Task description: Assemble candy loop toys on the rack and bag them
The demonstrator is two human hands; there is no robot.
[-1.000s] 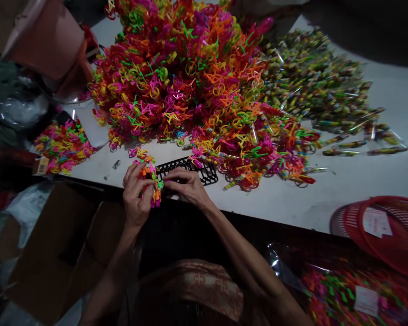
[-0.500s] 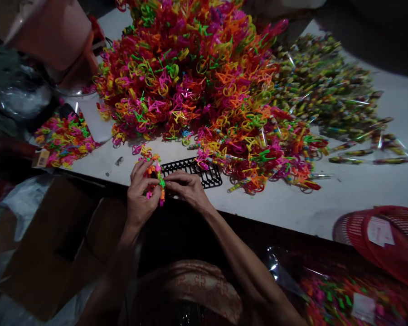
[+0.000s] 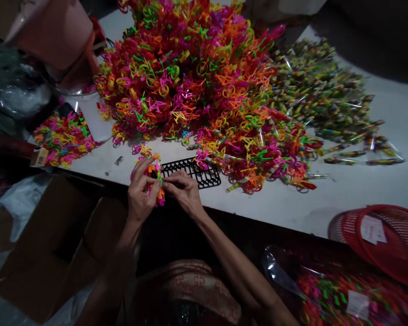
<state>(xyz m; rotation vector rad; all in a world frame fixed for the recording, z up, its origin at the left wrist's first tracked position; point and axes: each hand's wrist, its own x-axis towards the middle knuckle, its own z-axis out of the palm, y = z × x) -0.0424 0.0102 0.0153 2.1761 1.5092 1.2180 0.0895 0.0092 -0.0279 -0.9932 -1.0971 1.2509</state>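
Observation:
At the table's front edge my left hand (image 3: 143, 192) is closed around a cluster of small bright plastic pieces (image 3: 159, 197), pink, orange and green. My right hand (image 3: 183, 190) pinches at the right side of this cluster, thumb and forefinger together at a green piece (image 3: 159, 174). Fingers hide much of what is between the hands. Just behind my right hand a black plastic grid frame (image 3: 209, 176) lies flat on the table. Beyond it rises a large heap of coloured plastic pieces (image 3: 190, 90).
Clear-wrapped yellow-green sticks (image 3: 326, 90) lie piled at the right. A red mesh basket (image 3: 374, 244) stands at the lower right, near a bag of coloured pieces (image 3: 326, 294). At the left are a pink bucket (image 3: 54, 36), a smaller pile (image 3: 66, 140) and a cardboard box (image 3: 27, 244).
My right hand has shifted slightly left and stays pinched at the cluster. My left hand still holds the cluster. The view has turned slightly.

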